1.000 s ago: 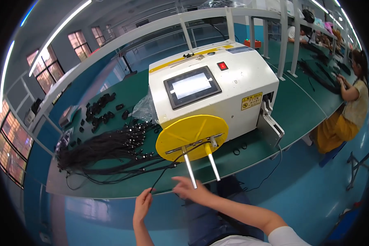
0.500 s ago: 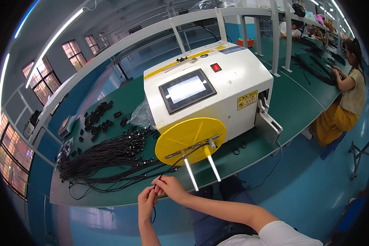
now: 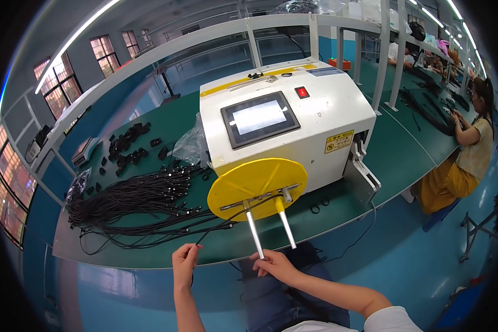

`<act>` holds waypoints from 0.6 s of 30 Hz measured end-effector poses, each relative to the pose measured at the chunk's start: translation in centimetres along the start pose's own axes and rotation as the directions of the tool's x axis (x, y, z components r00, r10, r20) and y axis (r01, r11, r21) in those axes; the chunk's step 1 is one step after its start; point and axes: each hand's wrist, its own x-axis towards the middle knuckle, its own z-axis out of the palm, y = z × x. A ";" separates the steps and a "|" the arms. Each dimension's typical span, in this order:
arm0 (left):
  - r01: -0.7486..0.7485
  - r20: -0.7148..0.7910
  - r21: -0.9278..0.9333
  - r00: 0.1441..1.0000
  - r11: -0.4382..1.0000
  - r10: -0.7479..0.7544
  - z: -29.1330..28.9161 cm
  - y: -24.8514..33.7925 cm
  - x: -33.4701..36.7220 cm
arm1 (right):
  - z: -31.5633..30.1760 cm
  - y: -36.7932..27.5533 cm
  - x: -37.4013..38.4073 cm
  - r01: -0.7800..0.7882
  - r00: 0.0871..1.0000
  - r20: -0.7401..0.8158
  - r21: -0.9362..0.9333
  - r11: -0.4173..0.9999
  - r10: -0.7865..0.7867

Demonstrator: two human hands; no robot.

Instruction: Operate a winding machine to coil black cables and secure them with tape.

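Note:
A black cable [image 3: 209, 230] runs from the metal rods on the yellow winding disc [image 3: 243, 185] down to my left hand [image 3: 186, 262]. That hand pinches it just off the table's front edge, and a tail hangs below. My right hand [image 3: 276, 266] is at the lower end of the left metal rod [image 3: 253, 229], its fingers curled about the tip; part of the grip is hidden. A second metal rod [image 3: 286, 224] sticks out beside it. The disc is mounted on the front of a white machine [image 3: 321, 122] with a lit screen [image 3: 260, 118].
A large bundle of black cables [image 3: 127, 202] lies left on the green table [image 3: 177, 116], with small black parts [image 3: 130, 141] behind it. Two black rings [image 3: 315, 209] lie right of the disc. A metal bracket [image 3: 364, 180] juts from the machine's side. A co-worker [image 3: 470, 138] sits far right.
My right hand has left the cable beside my left hand and moved right to the rod's end. My left hand has shifted slightly left, still holding the cable. The view has turned a little.

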 end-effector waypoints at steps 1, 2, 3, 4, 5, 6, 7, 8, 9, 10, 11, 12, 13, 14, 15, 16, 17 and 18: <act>0.000 -0.002 -0.002 1.000 1.000 0.000 0.0 0.0 0.0 | -0.2 -0.1 -0.2 -0.008 1.000 -0.004 -0.006 1.000 0.008; 0.001 0.001 -0.002 1.000 1.000 -0.001 0.1 -0.1 0.0 | -0.4 -0.1 -0.3 -0.015 1.000 -0.007 -0.013 1.000 0.015; 0.002 0.003 -0.002 1.000 1.000 -0.002 0.1 -0.1 0.1 | -0.6 -0.1 -0.4 -0.022 1.000 -0.009 -0.019 1.000 0.021; 0.003 0.004 0.000 1.000 1.000 -0.003 0.1 -0.1 0.0 | -0.6 -0.2 -0.5 -0.021 1.000 -0.005 -0.021 1.000 0.021; 0.001 -0.001 -0.001 1.000 1.000 -0.001 0.0 -0.1 0.0 | -0.6 -0.2 -0.6 -0.025 1.000 -0.010 -0.015 1.000 0.024; -0.007 0.009 0.011 1.000 1.000 0.007 0.0 -0.2 0.1 | -0.6 -0.3 -0.6 -0.028 1.000 -0.014 -0.008 1.000 0.028; -0.015 0.019 0.023 1.000 1.000 0.014 0.0 -0.2 0.1 | -0.6 -0.2 -0.6 -0.032 0.999 -0.018 -0.002 0.999 0.032; -0.023 0.028 0.035 0.999 0.999 0.022 0.0 -0.2 0.0 | -0.6 -0.2 -0.6 -0.031 0.999 -0.012 -0.005 0.999 0.031; -0.024 0.021 0.034 0.999 0.999 0.024 0.0 -0.1 0.0 | -0.6 -0.1 -0.6 -0.030 0.999 -0.012 0.002 1.000 0.030; -0.015 0.018 0.034 1.000 0.999 0.015 0.0 0.0 -0.1 | -0.6 0.0 -0.6 -0.029 0.999 -0.012 0.010 1.000 0.029; -0.005 0.015 0.033 1.000 0.999 0.005 0.0 0.2 -0.1 | -0.5 0.1 -0.6 -0.029 1.000 -0.012 0.017 0.999 0.029; 0.005 0.015 0.030 1.000 1.000 -0.005 0.1 0.4 -0.1 | -0.5 0.2 -0.6 -0.030 1.000 -0.010 0.015 0.999 0.030; 0.005 0.011 0.028 1.000 1.000 -0.005 0.4 0.8 -0.1 | -0.6 0.3 -0.6 -0.032 0.999 -0.012 0.011 0.999 0.032; -0.078 0.066 0.110 0.995 0.991 0.071 0.8 1.4 0.0 | -0.6 0.4 -0.6 -0.035 0.999 -0.013 0.007 0.999 0.035; -0.164 0.126 0.186 0.982 0.969 0.142 1.3 2.0 0.1 | -0.6 0.5 -0.7 -0.039 0.999 -0.015 0.003 0.999 0.039; -0.250 0.192 0.255 0.960 0.934 0.204 1.8 2.6 0.0 | -0.5 0.6 -0.7 -0.042 0.999 -0.012 0.001 0.999 0.042; -0.248 0.190 0.254 0.961 0.935 0.203 2.3 3.2 0.0 | -0.5 0.7 -0.8 -0.052 0.999 -0.015 0.006 0.999 0.052; -0.319 0.201 0.277 0.942 0.906 0.270 2.8 3.9 -0.2 | -0.6 0.8 -0.9 -0.063 0.998 -0.018 0.011 0.998 0.063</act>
